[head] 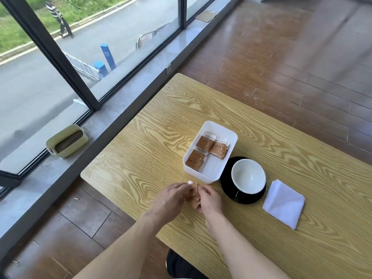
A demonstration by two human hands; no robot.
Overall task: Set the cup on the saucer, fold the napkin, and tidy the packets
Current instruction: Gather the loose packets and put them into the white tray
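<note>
Copper-brown packets (194, 195) are being held in a small stack between both hands, just above the wooden table (141, 150) near its front edge. The left hand (171, 198) is being closed around the stack from one side, and the right hand (210, 199) is being closed on it from the other; the stack is being squared on edge, its flat faces turned toward the palms. The white tray (209, 178) is lying just beyond the hands and slightly to the right, its long axis running away from the person and angled to the right. More packets of the same kind are being kept in its far half, while the near half is showing bare. The right hand is being judged the nearer to the tray, so a short forward reach is being called for. The white cup (248, 176) is already being carried by the black saucer (227, 190), just right of the tray. The white napkin (283, 204) is lying folded, right of the saucer.
</note>
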